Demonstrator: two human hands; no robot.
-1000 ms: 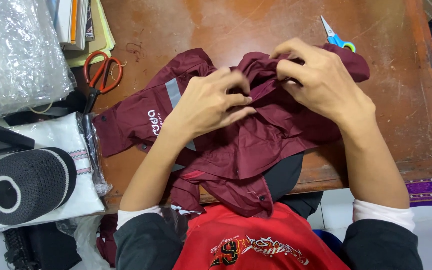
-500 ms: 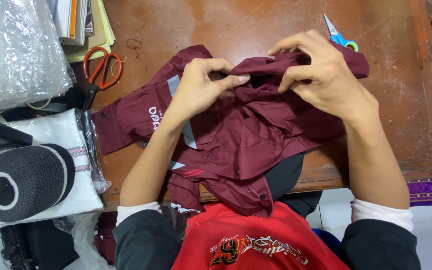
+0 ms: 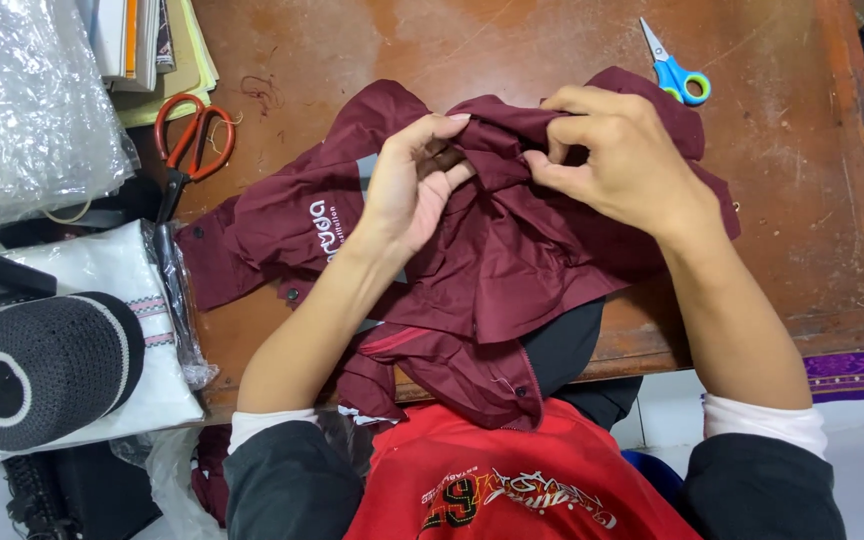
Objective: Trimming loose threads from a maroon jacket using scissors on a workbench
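A crumpled maroon garment [image 3: 512, 260] with white lettering and a grey stripe lies on the brown wooden table [image 3: 802, 200], its lower part hanging over the front edge. My left hand [image 3: 414, 185] grips a bunched fold near the garment's top middle, fingers tucked into the cloth. My right hand [image 3: 617, 160] pinches the same fold from the right, thumb and fingers closed on the fabric. Both hands hold the cloth slightly above the table.
Blue-handled scissors [image 3: 674, 70] lie at the back right. Orange-handled scissors [image 3: 190, 140] lie at the left, beside stacked books [image 3: 152, 50]. A bubble-wrap bundle [image 3: 22, 100], a bagged white cloth [image 3: 112, 270] and a black knitted cap [image 3: 37, 365] crowd the left edge.
My left hand has slid up from lying flat on the garment to grip the fold beside my right hand. The bunched cloth has risen a little between them.
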